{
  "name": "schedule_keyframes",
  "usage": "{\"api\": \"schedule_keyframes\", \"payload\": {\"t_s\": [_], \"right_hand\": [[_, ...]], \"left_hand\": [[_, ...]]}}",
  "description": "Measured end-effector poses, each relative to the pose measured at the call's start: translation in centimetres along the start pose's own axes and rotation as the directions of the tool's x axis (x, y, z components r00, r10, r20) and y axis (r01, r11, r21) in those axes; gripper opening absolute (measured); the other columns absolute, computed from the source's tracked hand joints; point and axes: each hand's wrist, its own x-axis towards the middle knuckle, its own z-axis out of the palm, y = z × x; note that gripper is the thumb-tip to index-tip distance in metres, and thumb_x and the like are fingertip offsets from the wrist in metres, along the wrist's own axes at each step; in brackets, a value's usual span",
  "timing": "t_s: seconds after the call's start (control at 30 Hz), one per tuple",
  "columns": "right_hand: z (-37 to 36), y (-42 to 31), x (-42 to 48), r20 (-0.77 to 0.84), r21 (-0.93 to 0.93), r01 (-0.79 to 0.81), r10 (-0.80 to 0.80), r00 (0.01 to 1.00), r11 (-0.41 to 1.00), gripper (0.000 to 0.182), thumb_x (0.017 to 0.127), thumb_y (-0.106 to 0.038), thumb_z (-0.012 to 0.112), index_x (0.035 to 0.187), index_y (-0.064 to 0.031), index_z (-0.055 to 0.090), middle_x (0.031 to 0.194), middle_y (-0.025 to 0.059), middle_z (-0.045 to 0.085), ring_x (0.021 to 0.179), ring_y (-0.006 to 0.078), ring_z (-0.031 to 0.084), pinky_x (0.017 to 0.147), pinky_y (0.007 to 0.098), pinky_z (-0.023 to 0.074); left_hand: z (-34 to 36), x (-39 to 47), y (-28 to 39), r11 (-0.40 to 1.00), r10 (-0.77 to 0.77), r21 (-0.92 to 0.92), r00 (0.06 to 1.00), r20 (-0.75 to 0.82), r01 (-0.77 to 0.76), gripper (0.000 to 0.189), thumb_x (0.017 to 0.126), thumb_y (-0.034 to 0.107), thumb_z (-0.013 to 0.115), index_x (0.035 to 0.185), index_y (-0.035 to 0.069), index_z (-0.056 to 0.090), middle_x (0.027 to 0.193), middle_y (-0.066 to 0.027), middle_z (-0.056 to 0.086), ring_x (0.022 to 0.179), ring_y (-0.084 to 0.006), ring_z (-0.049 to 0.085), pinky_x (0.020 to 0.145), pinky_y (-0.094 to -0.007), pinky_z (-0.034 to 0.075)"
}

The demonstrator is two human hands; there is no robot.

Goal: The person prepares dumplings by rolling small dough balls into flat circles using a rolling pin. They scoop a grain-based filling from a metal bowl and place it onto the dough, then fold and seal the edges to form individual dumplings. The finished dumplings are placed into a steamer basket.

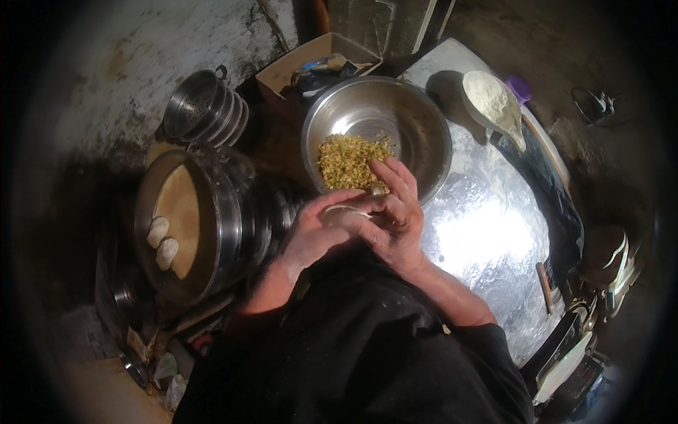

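Note:
Close in front of my body, my left hand (312, 230) cups a piece of dough (347, 209), of which only a thin pale rim shows. From the other side my right hand (398, 228) holds the same dough by thumb and fingers, with its outer fingers raised. Just beyond, a wide metal bowl (421, 130) holds a heap of chopped yellow-green filling (352, 159) on its near left side. The right fingertips overlap the filling in the view; whether they touch it I cannot tell. My hands hide most of the dough.
On the left, a large steamer pot (212, 222) contains two pale dough buns (161, 243) on a tan liner. Stacked metal strainers (204, 108) stand behind it. To the right, a shiny covered table (476, 191) bears a scoop of flour (492, 100) and a small stick (544, 288).

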Motion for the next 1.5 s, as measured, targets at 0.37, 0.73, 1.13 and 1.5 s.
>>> {"api": "schedule_keyframes", "payload": {"t_s": [0.37,0.73,1.13,1.5], "right_hand": [[-1.8,0.0,-1.0,0.084,-0.159,0.181,-0.169,0.982,0.971,0.049,0.07,-0.033,0.085,0.108,-0.0069,0.068,0.132,0.0181,0.055,0.123,0.039,0.05,0.103,0.0487,0.0381],[0.0,-1.1,-1.3,0.272,0.456,-0.361,0.259,0.927,0.813,0.059,0.08,-0.021,0.081,0.127,0.0018,0.055,0.124,0.0193,0.061,0.115,0.0303,0.06,0.098,0.0371,0.0452],[-0.1,-1.0,-1.7,0.114,0.133,0.051,-0.066,0.991,0.99,0.046,0.088,-0.014,0.069,0.129,0.0027,0.057,0.124,0.0233,0.061,0.111,0.0382,0.062,0.097,0.0395,0.0485],[0.8,-0.7,-1.3,0.382,0.803,-0.579,0.627,0.679,0.138,0.034,0.1,-0.021,0.06,0.127,-0.0016,0.056,0.117,0.0074,0.064,0.104,0.0151,0.06,0.093,0.0292,0.048]], "left_hand": [[1.3,-1.1,0.7,0.854,-0.006,-0.52,1.0,-0.001,0.004,0.047,0.086,0.01,0.066,0.13,0.004,0.053,0.127,-0.016,0.059,0.117,-0.0286,0.059,0.1,-0.0409,0.05],[1.2,-2.3,-0.8,0.98,0.193,-0.04,0.981,-0.023,-0.194,0.033,0.084,0.008,0.071,0.116,0.003,0.06,0.116,-0.0086,0.062,0.111,-0.0201,0.059,0.099,-0.0341,0.045],[3.1,-2.5,1.6,0.724,0.436,0.603,0.9,-0.024,-0.334,0.017,0.095,0.004,0.059,0.109,-0.004,0.064,0.114,-0.0168,0.065,0.1,-0.0239,0.064,0.086,-0.0313,0.051],[2.6,0.2,2.2,0.985,0.134,0.13,0.973,-0.19,-0.11,0.052,0.102,0.029,0.039,0.143,-0.002,0.042,0.146,-0.0157,0.046,0.134,-0.0224,0.044,0.113,-0.0361,0.032]]}}
